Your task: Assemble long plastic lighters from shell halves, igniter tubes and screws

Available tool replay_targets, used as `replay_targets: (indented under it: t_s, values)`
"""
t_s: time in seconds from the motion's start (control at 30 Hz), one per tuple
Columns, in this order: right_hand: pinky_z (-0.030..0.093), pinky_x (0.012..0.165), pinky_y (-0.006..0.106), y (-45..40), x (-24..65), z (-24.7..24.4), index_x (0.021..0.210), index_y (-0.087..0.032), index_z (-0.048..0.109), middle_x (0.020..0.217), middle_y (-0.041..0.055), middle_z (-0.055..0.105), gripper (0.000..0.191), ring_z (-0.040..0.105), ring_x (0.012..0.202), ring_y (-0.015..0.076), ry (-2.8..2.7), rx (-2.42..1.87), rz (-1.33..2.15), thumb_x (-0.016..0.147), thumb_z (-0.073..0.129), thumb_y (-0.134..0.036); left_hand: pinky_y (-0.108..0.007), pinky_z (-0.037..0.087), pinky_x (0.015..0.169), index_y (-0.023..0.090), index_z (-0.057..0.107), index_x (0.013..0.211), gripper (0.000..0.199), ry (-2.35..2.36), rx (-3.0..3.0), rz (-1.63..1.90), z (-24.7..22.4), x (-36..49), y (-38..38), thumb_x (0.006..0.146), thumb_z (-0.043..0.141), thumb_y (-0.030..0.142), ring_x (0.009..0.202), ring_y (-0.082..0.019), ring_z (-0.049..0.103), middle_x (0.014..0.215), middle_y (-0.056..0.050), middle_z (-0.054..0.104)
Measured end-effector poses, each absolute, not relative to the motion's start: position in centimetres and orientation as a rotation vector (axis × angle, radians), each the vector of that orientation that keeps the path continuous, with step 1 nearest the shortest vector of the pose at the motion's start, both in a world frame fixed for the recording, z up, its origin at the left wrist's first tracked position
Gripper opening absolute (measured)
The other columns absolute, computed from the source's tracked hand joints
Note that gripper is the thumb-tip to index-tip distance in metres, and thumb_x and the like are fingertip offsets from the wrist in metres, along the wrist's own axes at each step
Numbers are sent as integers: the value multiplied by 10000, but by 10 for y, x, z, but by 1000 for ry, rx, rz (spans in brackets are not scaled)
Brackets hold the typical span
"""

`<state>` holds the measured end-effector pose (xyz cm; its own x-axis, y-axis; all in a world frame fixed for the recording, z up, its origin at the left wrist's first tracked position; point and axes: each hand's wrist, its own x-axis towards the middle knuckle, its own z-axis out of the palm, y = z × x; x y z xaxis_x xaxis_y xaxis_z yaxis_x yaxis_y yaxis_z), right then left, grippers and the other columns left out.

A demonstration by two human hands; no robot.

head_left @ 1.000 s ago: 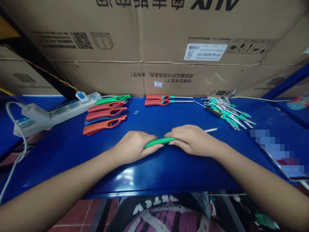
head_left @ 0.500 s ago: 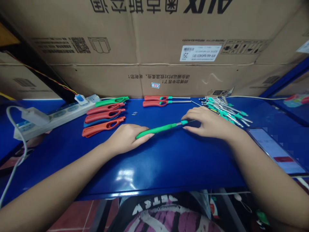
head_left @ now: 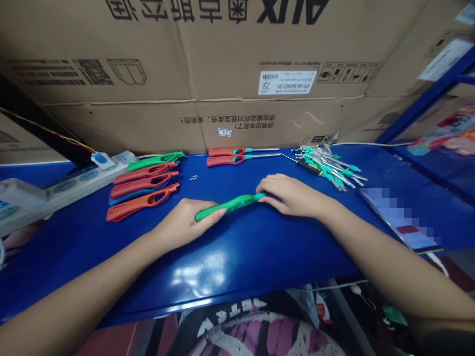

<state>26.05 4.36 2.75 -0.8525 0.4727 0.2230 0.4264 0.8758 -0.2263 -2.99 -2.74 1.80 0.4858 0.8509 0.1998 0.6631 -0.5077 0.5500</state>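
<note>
My left hand is closed round the rear end of a green lighter handle, thumb along its near side. The handle tilts up towards the right over the blue table. At its front end sits a teal collar, pinched between the thumb and fingers of my right hand. That collar now meets the handle; whatever lies beyond it is hidden by my right fingers. Behind my right hand lie a yellow-and-black screwdriver and a pile of metal lighter tubes with teal collars.
Several red, orange, green and blue lighter handles lie at left beside a power strip. Two red lighters with tubes are at the back, before a cardboard box. Small metal bits and a phone also lie here.
The teal collar has moved in against the green handle, covering the bit of metal seen between them. Both hands are closer together. The camera view has swung right.
</note>
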Motion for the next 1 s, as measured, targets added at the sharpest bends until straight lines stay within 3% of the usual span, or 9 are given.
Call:
replay_targets:
  t_s: [0.13, 0.2, 0.57, 1.0]
  values:
    - [455, 873, 376, 43, 263, 29, 1041, -179, 611, 983, 79, 670, 143, 588, 921, 221, -2707, -675, 294, 1011, 518, -283, -203, 460, 598, 167, 748, 1041, 344, 1258, 2260, 738, 15, -30, -27, 962, 583, 458, 626, -118, 601, 818, -1, 734]
    - [457, 870, 375, 41, 263, 31, 1038, -175, 613, 971, 79, 670, 139, 590, 911, 219, -2693, -660, 287, 1009, 520, -274, -215, 497, 655, 174, 749, 1062, 321, 1231, 2248, 786, 13, -31, -26, 927, 647, 447, 681, -138, 654, 881, -14, 762]
    - [495, 736, 372, 30, 255, 28, 1044, -120, 617, 907, 132, 692, 194, 573, 803, 224, -2593, -396, -111, 1026, 456, -228, -166, 456, 544, 158, 775, 1047, 216, 1085, 2262, 935, 9, -33, -30, 916, 689, 306, 551, -91, 596, 729, 16, 736]
    - [494, 705, 330, 24, 252, 23, 970, -128, 645, 838, 87, 681, 146, 599, 758, 195, -2579, -504, 253, 995, 528, -211, -244, 519, 690, 146, 699, 1133, 224, 950, 2650, 905, 10, -35, -32, 956, 657, 278, 697, -152, 708, 855, -39, 764]
